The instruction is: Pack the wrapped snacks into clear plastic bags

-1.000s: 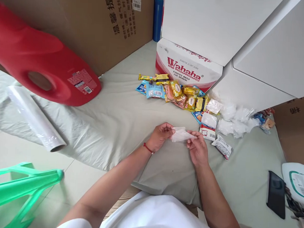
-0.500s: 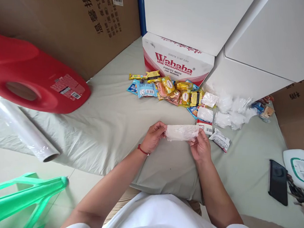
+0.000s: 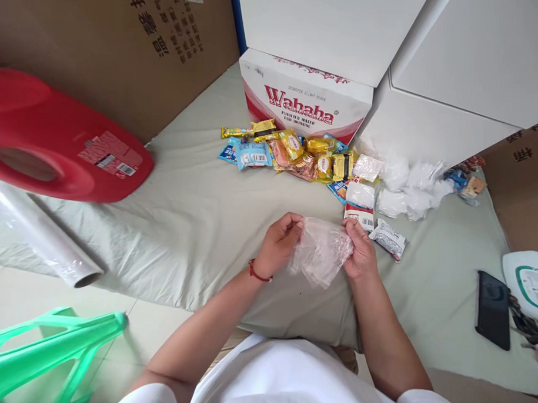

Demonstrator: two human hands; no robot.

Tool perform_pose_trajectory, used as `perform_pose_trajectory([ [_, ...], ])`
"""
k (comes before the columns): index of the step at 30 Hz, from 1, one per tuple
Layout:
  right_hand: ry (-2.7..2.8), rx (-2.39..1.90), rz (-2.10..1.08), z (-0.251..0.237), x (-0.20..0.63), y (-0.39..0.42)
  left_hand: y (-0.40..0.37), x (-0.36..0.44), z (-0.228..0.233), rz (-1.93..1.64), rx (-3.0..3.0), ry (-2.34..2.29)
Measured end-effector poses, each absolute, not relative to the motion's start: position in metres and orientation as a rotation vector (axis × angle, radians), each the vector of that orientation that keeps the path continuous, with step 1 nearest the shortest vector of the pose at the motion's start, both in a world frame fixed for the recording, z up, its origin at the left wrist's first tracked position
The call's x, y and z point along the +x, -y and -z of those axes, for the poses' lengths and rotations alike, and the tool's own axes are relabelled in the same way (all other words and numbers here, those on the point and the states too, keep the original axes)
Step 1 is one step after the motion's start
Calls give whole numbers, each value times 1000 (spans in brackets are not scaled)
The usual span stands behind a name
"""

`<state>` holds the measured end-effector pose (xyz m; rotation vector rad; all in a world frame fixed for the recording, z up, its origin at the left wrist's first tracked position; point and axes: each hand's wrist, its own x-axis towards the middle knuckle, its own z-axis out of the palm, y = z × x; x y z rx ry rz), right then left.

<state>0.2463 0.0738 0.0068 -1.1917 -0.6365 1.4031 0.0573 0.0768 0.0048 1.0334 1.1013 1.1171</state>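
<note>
Head view: both hands, left hand (image 3: 278,244) and right hand (image 3: 361,252), pinch a crumpled clear plastic bag (image 3: 321,251) just in front of the snack pile (image 3: 297,155); the bag looks empty, some bagged bundles (image 3: 397,191) lie beside the pile, most snacks loose

Light: bright, soft daylight all over
Shadows: faint ones beside the red jug (image 3: 54,141)
Glare: shine on the plastic roll (image 3: 38,231) (a little)
Edges: bent and stretched, wide lens
Focus: mostly sharp
</note>
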Motion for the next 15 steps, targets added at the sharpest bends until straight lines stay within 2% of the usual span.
perform_pose_trajectory([
  [7, 903, -1263, -1270, 14, 235, -72, -86, 57, 5, -1257, 745, -1122],
  [9, 936, -1395, -1076, 17, 239, -71, -90, 53, 8, -1249, 695, -1114],
  [12, 1006, -1491, -621, 8, 245, -68, -94, 45, 9, -1241, 629, -1128],
  [15, 1365, -1439, -541, -6, 235, -65, -96, 42, 8, -1234, 627, -1111],
])
